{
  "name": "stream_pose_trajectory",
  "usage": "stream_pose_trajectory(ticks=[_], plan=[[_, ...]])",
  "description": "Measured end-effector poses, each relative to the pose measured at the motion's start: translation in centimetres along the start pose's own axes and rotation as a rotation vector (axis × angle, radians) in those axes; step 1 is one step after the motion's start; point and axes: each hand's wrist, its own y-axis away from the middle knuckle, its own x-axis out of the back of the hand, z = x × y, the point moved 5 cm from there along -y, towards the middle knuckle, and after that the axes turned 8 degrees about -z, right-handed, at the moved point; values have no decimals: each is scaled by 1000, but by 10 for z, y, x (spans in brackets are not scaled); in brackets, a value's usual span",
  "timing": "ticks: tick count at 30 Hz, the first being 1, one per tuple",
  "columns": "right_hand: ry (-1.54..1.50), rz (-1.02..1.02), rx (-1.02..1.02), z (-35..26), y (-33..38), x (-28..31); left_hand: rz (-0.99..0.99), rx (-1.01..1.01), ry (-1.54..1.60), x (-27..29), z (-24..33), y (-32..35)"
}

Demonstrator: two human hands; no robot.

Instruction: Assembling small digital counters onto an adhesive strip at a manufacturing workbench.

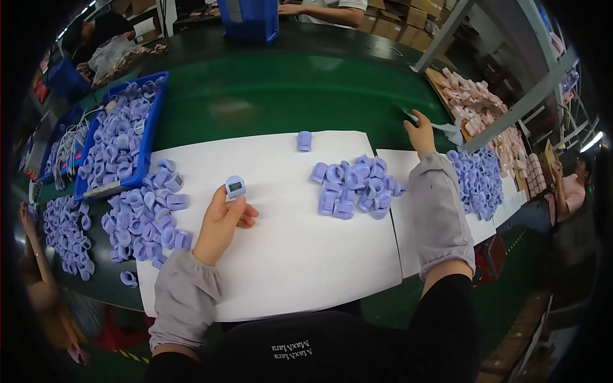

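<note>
My left hand (221, 223) pinches a small lilac ring-shaped device (235, 186) between thumb and fingers, above the white sheet (274, 255). Its little grey display faces up. At the far right, my right hand (420, 135) reaches over the green surface with curled fingers on a thin whitish cloth (452, 133); the hand partly covers the cloth. A cluster of similar lilac devices (345, 182) lies on the sheet between my hands. One more lilac device (304, 141) sits alone near the sheet's far edge. A larger lilac heap (143, 220) spreads left of my left hand.
A blue tray (155, 121) full of lilac devices stands at the left. More lilac pieces (476, 182) and pink ones (476, 102) are piled at the right, beside a slanted metal post (520, 105). A blue bin (249, 22) stands at the back. Other people work around the table.
</note>
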Motion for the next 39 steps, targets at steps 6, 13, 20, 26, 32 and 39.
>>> stream_pose_trajectory(ticks=[6, 13, 20, 26, 32, 39], plan=[[208, 7, -221, 52, -8, 37, -15, -39, 10, -14, 1, -17], [546, -231, -297, 100, -32, -21, 45, -64, -54, 5, -13, -6], [163, -432, -140, 143, -70, -44, -53, -41, -237, -12, -3, -6], [179, -309, 186, 51, -70, -33, 62, -521, -1035, -16, 11, 18], [-64, -283, 440, -89, -9, 3, 58, -302, -1018, -20, -1, 9], [-19, -435, 860, -279, 165, 25, 501, -488, -1251, -4, 17, 23]])
